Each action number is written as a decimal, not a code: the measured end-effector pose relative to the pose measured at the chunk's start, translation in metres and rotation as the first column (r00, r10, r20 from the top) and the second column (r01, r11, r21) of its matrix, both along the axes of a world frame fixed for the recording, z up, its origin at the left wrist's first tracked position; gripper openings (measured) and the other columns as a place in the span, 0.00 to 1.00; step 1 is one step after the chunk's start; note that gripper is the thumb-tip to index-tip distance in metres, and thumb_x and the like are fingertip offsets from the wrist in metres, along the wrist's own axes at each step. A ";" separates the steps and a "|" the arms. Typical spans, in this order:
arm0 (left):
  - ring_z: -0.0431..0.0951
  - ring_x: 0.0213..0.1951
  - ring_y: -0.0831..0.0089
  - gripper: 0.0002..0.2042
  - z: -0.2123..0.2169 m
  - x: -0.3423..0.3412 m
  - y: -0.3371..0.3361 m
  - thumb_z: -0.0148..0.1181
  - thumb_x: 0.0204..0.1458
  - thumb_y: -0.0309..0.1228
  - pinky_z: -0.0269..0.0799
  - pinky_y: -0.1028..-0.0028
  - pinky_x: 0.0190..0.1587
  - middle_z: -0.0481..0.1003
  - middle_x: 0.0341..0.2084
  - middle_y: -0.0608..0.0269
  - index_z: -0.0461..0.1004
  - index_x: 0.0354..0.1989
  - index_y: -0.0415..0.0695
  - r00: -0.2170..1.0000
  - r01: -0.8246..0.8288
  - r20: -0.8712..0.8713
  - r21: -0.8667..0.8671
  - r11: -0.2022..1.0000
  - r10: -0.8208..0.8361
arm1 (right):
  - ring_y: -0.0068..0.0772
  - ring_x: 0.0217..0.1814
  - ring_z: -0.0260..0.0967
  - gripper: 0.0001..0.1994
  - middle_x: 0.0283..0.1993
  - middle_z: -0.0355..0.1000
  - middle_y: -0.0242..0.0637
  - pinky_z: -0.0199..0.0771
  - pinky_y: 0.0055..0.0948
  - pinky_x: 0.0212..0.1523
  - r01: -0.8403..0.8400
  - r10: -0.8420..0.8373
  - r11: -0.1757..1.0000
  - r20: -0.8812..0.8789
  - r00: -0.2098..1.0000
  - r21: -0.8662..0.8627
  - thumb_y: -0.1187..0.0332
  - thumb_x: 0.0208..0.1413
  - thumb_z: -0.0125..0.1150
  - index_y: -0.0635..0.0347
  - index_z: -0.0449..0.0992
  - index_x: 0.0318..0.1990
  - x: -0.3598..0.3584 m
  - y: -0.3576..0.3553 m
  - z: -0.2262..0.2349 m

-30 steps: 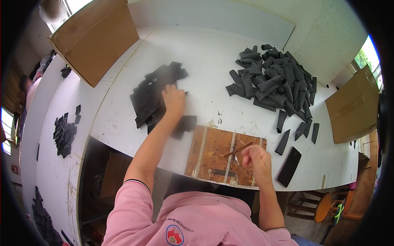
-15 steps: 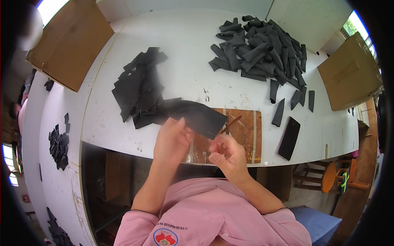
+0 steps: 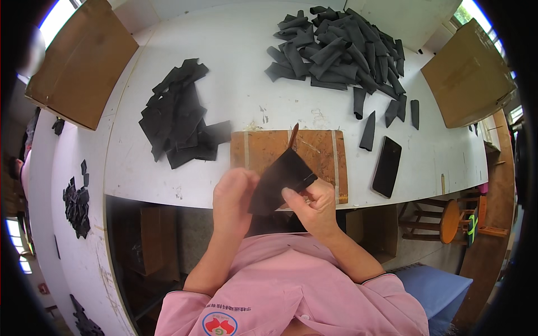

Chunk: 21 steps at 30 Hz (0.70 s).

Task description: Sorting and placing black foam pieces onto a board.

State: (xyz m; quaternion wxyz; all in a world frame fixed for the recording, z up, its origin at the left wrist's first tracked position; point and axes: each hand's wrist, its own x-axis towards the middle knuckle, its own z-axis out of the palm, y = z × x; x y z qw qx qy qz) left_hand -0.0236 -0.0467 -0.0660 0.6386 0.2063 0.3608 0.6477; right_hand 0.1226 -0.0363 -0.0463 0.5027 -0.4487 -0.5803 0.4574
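A black piece of cloth [image 3: 280,182] is held up over the front of a brown board [image 3: 258,145]. My right hand [image 3: 315,208] pinches its right side, the thumb lying on top and the other fingers behind it. At the cloth's left edge is my left hand [image 3: 231,196], smeared by motion, its fingertips partly hidden. A slim brown pointed strip [image 3: 294,135] sticks out past the cloth's top corner; its lower end is hidden. Flat black cloth pieces [image 3: 176,117] lie heaped at the left. Narrow dark rolled or tubular pieces [image 3: 342,53] are piled at the far right.
A black phone [image 3: 386,167] lies right of the board, below several loose dark pieces. Cardboard boxes stand at the left [image 3: 81,61] and right [image 3: 471,75] of the white table [image 3: 235,84]. A wooden stool [image 3: 448,221] is beyond the front edge at right.
The cloth piece has come away from the left heap and is now folded or bunched between my hands. The brown strip stands more upright. The whole view has shifted slightly.
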 end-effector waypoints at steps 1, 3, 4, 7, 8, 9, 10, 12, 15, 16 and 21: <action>0.71 0.33 0.75 0.09 -0.002 0.000 0.001 0.51 0.51 0.30 0.66 0.78 0.37 0.71 0.31 0.61 0.68 0.35 0.37 0.996 0.009 0.086 0.016 1.000 -0.011 | 0.29 0.18 0.62 0.06 0.21 0.64 0.37 0.60 0.27 0.19 0.030 -0.051 0.994 -0.207 0.977 -0.103 0.73 0.40 0.59 0.66 0.71 0.26 -0.001 -0.002 -0.001; 0.71 0.34 0.75 0.09 0.001 0.009 -0.005 0.52 0.51 0.30 0.65 0.78 0.38 0.71 0.32 0.61 0.68 0.35 0.36 1.000 0.001 0.015 -0.015 1.000 -0.001 | 0.29 0.19 0.62 0.06 0.21 0.64 0.36 0.59 0.26 0.19 -0.001 -0.012 0.996 -0.147 0.989 -0.088 0.73 0.40 0.59 0.66 0.71 0.25 0.001 -0.003 -0.001; 0.71 0.34 0.76 0.10 0.005 0.014 -0.007 0.52 0.50 0.30 0.65 0.78 0.39 0.71 0.32 0.61 0.68 0.36 0.36 0.998 -0.012 -0.056 -0.046 0.999 0.009 | 0.28 0.19 0.61 0.06 0.22 0.64 0.36 0.59 0.25 0.19 -0.036 0.029 0.996 -0.086 0.996 -0.076 0.73 0.41 0.59 0.67 0.70 0.25 0.002 -0.003 -0.001; 0.70 0.35 0.77 0.09 0.026 0.028 -0.010 0.53 0.50 0.28 0.65 0.79 0.39 0.71 0.33 0.62 0.68 0.37 0.36 0.997 -0.056 0.053 0.054 0.997 0.053 | 0.24 0.20 0.61 0.07 0.22 0.64 0.35 0.59 0.23 0.20 0.014 -0.055 0.988 0.260 0.964 0.156 0.71 0.44 0.59 0.66 0.70 0.25 0.006 -0.003 -0.002; 0.70 0.35 0.77 0.09 0.022 0.025 -0.012 0.53 0.50 0.28 0.65 0.79 0.39 0.71 0.33 0.62 0.68 0.37 0.36 0.997 -0.057 0.051 0.052 0.997 0.055 | 0.24 0.20 0.61 0.07 0.22 0.64 0.35 0.59 0.23 0.20 0.012 -0.052 0.988 0.259 0.965 0.154 0.71 0.44 0.59 0.66 0.70 0.25 0.007 -0.003 -0.002; 0.70 0.36 0.79 0.09 0.015 0.019 -0.013 0.53 0.50 0.27 0.64 0.80 0.39 0.71 0.33 0.62 0.69 0.37 0.36 0.987 -0.011 -0.158 0.078 0.997 0.023 | 0.24 0.20 0.61 0.07 0.22 0.64 0.35 0.59 0.23 0.20 0.020 -0.073 0.982 0.279 0.958 0.188 0.71 0.44 0.59 0.66 0.70 0.24 0.009 -0.004 -0.003; 0.69 0.36 0.80 0.08 0.010 0.015 -0.014 0.53 0.49 0.26 0.63 0.80 0.40 0.71 0.34 0.62 0.69 0.37 0.36 0.933 0.040 -0.361 0.092 0.995 -0.004 | 0.25 0.20 0.61 0.08 0.22 0.64 0.35 0.59 0.23 0.20 0.027 -0.094 0.975 0.298 0.950 0.222 0.70 0.44 0.59 0.66 0.70 0.24 0.010 -0.005 -0.002; 0.69 0.35 0.81 0.07 0.005 0.013 -0.014 0.53 0.49 0.25 0.63 0.81 0.39 0.71 0.33 0.63 0.70 0.35 0.37 0.929 0.068 -0.368 0.057 0.996 -0.043 | 0.28 0.20 0.61 0.07 0.22 0.64 0.36 0.59 0.24 0.20 0.018 -0.034 0.995 0.157 0.987 0.101 0.70 0.44 0.59 0.66 0.70 0.24 0.011 -0.006 0.003; 0.69 0.32 0.82 0.05 -0.002 0.014 -0.015 0.53 0.49 0.24 0.64 0.82 0.37 0.71 0.31 0.64 0.71 0.33 0.37 0.928 0.121 -0.360 0.045 0.992 -0.097 | 0.33 0.20 0.62 0.06 0.22 0.64 0.38 0.60 0.26 0.20 -0.013 0.013 1.000 0.013 1.000 -0.005 0.72 0.43 0.60 0.65 0.70 0.25 0.009 -0.006 0.002; 0.69 0.31 0.82 0.04 -0.004 0.015 -0.015 0.53 0.49 0.24 0.64 0.83 0.36 0.71 0.30 0.65 0.71 0.32 0.37 0.931 0.145 -0.346 0.070 0.987 -0.112 | 0.34 0.20 0.62 0.06 0.22 0.64 0.39 0.61 0.26 0.20 -0.017 0.016 1.000 0.019 1.000 0.010 0.73 0.42 0.60 0.65 0.70 0.25 0.009 -0.006 0.001; 0.67 0.28 0.83 0.04 0.009 0.030 -0.013 0.52 0.49 0.24 0.63 0.83 0.32 0.71 0.26 0.66 0.70 0.32 0.37 0.852 -0.062 -0.514 0.081 0.995 0.095 | 0.35 0.21 0.62 0.08 0.22 0.64 0.38 0.62 0.28 0.20 0.049 -0.149 0.944 0.290 0.946 0.326 0.79 0.35 0.60 0.65 0.72 0.27 0.015 -0.003 -0.006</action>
